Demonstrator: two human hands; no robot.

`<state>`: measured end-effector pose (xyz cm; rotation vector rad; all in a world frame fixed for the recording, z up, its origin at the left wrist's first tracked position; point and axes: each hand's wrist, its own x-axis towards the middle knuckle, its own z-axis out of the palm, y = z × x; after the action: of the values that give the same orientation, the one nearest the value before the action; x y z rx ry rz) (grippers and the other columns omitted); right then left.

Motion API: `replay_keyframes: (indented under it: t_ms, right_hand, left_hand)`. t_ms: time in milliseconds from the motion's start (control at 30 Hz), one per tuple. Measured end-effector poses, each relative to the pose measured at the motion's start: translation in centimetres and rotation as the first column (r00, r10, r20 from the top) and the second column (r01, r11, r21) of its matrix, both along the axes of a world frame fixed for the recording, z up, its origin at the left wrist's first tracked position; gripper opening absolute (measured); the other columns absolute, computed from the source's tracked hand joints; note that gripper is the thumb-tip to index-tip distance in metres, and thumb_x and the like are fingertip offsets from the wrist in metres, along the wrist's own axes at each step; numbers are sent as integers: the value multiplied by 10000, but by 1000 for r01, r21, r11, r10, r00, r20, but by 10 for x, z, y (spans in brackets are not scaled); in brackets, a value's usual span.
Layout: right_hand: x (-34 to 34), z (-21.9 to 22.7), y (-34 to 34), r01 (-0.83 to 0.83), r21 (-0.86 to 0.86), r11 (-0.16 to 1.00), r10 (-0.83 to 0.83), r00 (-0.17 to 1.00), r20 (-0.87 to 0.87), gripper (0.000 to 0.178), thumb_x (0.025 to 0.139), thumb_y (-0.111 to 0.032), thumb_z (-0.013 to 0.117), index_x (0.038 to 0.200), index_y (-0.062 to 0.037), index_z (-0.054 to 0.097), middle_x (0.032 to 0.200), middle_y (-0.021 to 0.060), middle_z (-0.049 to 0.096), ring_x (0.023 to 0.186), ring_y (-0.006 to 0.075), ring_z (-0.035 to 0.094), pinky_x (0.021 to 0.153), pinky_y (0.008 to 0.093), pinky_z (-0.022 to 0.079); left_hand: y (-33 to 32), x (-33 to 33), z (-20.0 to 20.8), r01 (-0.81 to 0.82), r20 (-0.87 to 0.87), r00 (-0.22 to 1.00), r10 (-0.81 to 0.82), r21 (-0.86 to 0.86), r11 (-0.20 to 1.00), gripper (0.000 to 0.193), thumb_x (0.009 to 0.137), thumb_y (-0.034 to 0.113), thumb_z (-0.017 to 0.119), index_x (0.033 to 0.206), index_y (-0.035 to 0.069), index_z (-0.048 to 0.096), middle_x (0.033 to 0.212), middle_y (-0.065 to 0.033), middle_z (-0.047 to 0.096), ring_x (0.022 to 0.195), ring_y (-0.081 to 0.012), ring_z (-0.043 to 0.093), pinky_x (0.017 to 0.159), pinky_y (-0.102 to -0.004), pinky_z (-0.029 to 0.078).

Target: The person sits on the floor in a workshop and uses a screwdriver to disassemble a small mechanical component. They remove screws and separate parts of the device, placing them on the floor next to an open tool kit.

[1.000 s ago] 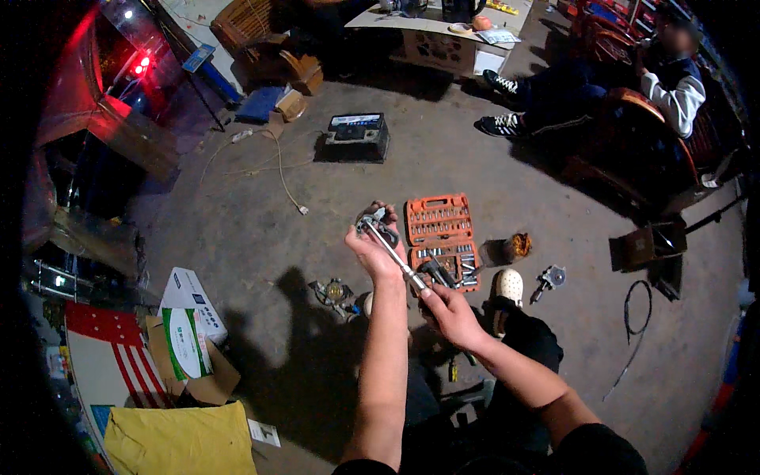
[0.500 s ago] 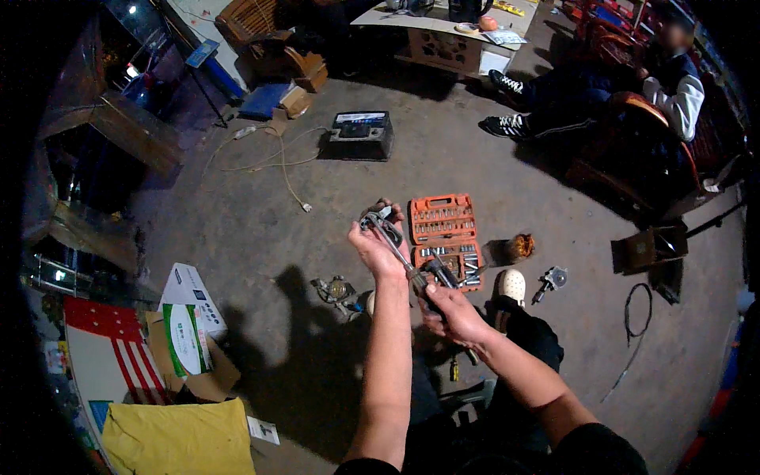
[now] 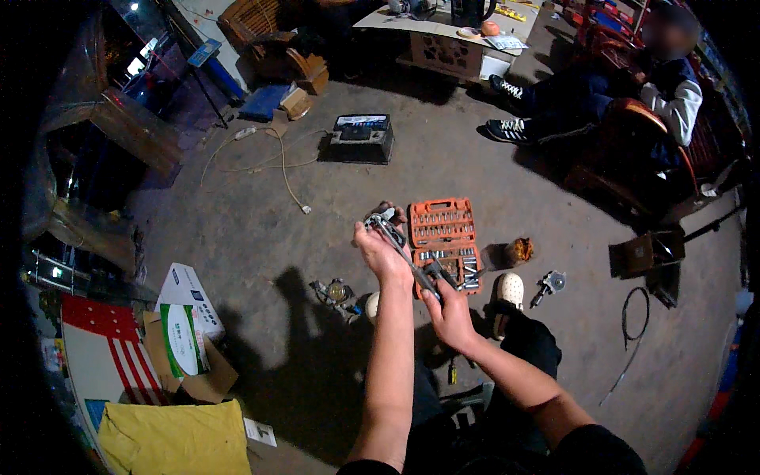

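Silver-grey metal shows in the head view within the left hand point(image 3: 385, 252), palm up, its fingers curled around a small metal part point(image 3: 385, 221). The right hand point(image 3: 451, 318) is closed around the handle of a long-shafted tool point(image 3: 407, 256). The tool's shaft slants across the left palm to the metal part; whether its tip touches cannot be told. Both hands are above the floor point(image 3: 261, 237), near the left edge of an orange socket case point(image 3: 465, 207). That case lies open, with sockets in rows along its upper half, while a dark tool point(image 3: 440, 274) overlaps its lower half. Off the case's right edge is a brown jar point(image 3: 518, 250), and farther right, past a white clog point(image 3: 511, 290), lies a round-headed metal piece point(image 3: 552, 283). Left of the case's lower left corner rests a metal assembly point(image 3: 336, 294). Farther back on the floor sit a black battery point(image 3: 362, 146) and a pale cord point(image 3: 286, 174); toward the floor's right edge lies a looped dark cable point(image 3: 625, 317).
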<state>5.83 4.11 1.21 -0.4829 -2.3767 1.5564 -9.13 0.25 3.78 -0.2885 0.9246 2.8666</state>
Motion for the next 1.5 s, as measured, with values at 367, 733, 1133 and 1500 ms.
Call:
replay_keyframes:
  t_ms: [367, 733, 1133, 1500]
  right_hand:
    - [1, -26, -13, 87, 151, 985, -73, 992, -98, 243, 810, -113, 635, 899, 11, 446, 735, 243, 534, 657, 441, 565, 528, 451, 444]
    - [-1, -40, -20, 97, 211, 973, -89, 995, -45, 262, 811, -167, 641, 885, -6, 449, 741, 233, 552, 658, 438, 562, 544, 493, 437]
    - [-7, -64, -15, 75, 365, 928, -46, 995, -87, 298, 760, -152, 690, 888, -12, 460, 752, 202, 534, 651, 400, 570, 560, 456, 462]
    - [-22, -50, 0, 169, 193, 967, -148, 982, -115, 226, 813, -120, 620, 888, -6, 439, 740, 236, 556, 673, 440, 553, 567, 468, 438]
  left_hand:
    - [-1, 5, 6, 25, 42, 999, -21, -93, 995, 548, 958, 432, 238, 931, -28, 535, 875, -124, 585, 759, -235, 565, 687, -317, 457]
    - [-6, -2, -6, 29, 51, 998, -24, -99, 995, 545, 960, 440, 223, 881, 1, 536, 869, -120, 590, 732, -238, 561, 647, -318, 440]
    - [-11, -3, 0, 101, 139, 987, -84, -121, 987, 484, 933, 475, 286, 792, 62, 494, 811, -76, 603, 687, -204, 564, 627, -295, 431]
    - [-2, 13, -3, 179, 307, 931, -199, 92, 980, 554, 951, 471, 323, 931, -56, 493, 875, -139, 565, 791, -238, 566, 723, -317, 511]
